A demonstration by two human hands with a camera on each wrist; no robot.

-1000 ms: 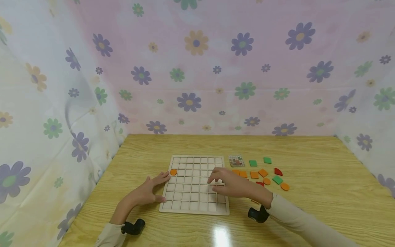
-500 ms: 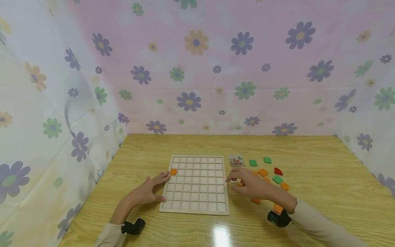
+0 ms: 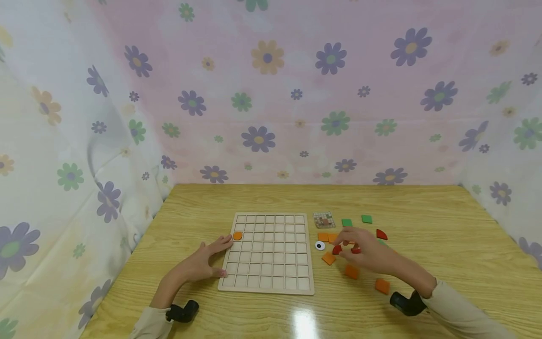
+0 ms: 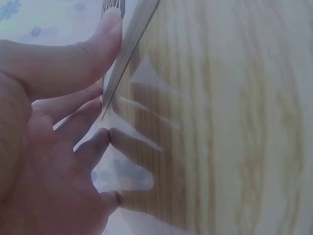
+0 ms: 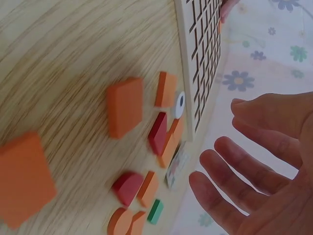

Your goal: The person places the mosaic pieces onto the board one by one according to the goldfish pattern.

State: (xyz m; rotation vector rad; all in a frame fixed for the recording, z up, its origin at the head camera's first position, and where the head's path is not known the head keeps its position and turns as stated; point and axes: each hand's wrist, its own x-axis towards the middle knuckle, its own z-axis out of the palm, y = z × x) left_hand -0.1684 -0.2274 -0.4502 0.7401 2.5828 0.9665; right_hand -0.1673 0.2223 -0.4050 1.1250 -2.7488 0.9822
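Note:
A light wooden grid board (image 3: 267,256) lies on the table with one orange disc (image 3: 238,236) in a cell at its left side. My left hand (image 3: 202,262) rests along the board's left edge, thumb and fingers spread. In the left wrist view its thumb (image 4: 93,54) lies at the board's edge. To the right of the board, my right hand (image 3: 368,252) hovers over loose pieces, hiding some. Its fingers are loosely bent, and the right wrist view shows nothing between them. Closest below are red quarter-round pieces (image 3: 337,250). A white eye piece (image 3: 319,246) sits beside the board.
Several orange square tiles (image 3: 351,271) are scattered around the right hand. Green tiles (image 3: 366,219) and another red quarter-round piece (image 3: 381,234) lie farther back. A small printed pattern card (image 3: 323,220) is near the board's back right corner. Flowered cloth (image 3: 296,141) surrounds the table.
My right hand has moved right, from above the board to above the loose pieces. The white eye piece, partly under its fingers before, now shows fully on the table. The left hand stays put.

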